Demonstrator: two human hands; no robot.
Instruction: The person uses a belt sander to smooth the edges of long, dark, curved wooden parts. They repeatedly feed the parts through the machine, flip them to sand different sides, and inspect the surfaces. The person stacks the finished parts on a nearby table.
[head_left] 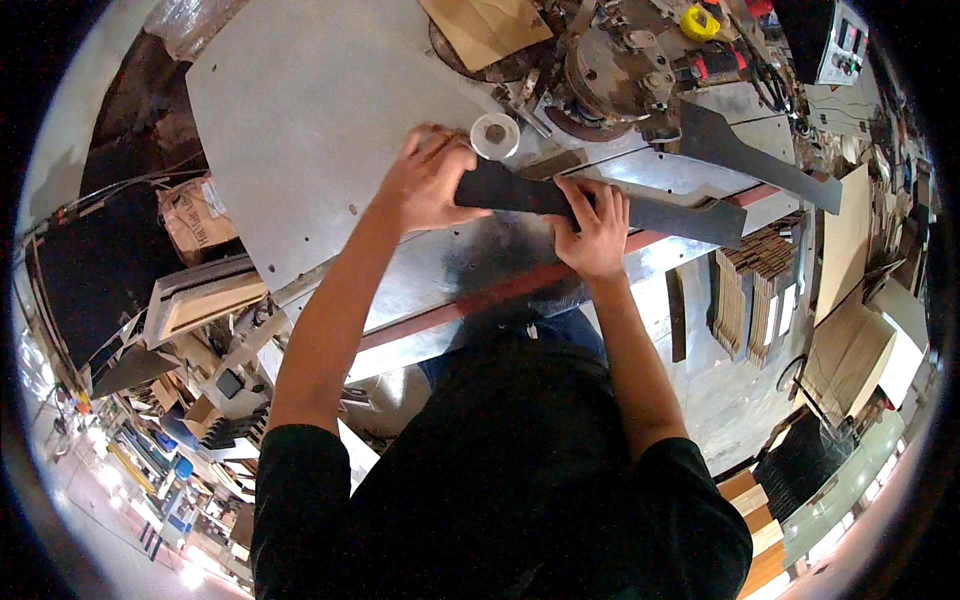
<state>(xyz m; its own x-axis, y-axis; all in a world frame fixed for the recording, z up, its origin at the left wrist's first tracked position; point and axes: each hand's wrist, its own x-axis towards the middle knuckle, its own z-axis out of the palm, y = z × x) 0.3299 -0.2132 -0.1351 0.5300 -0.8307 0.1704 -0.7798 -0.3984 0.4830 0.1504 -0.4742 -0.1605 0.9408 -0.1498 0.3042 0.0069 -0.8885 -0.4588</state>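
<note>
Dark board (520,192) lay over the metal table (300,120), on the near side of the white ring (495,136), its left end just beside that ring and its notched end well to the right of it. Whether board and ring touched, I could not tell.

The left hand (430,185), left of and nearer than the ring, was partly closed around the board's left end, bent fingers at the far edge and thumb along the near edge. Its forearm slanted up and rightward, the wrist turned toward the board. The right hand (592,230), to the right of the ring and nearer, was curled over the board's middle, fingers slightly parted across the top, thumb toward the near edge; its forearm leaned leftward.

A second dark board (755,160) lay far to the ring's right, and a round machine part (620,80) stood beyond it, to the right.
</note>
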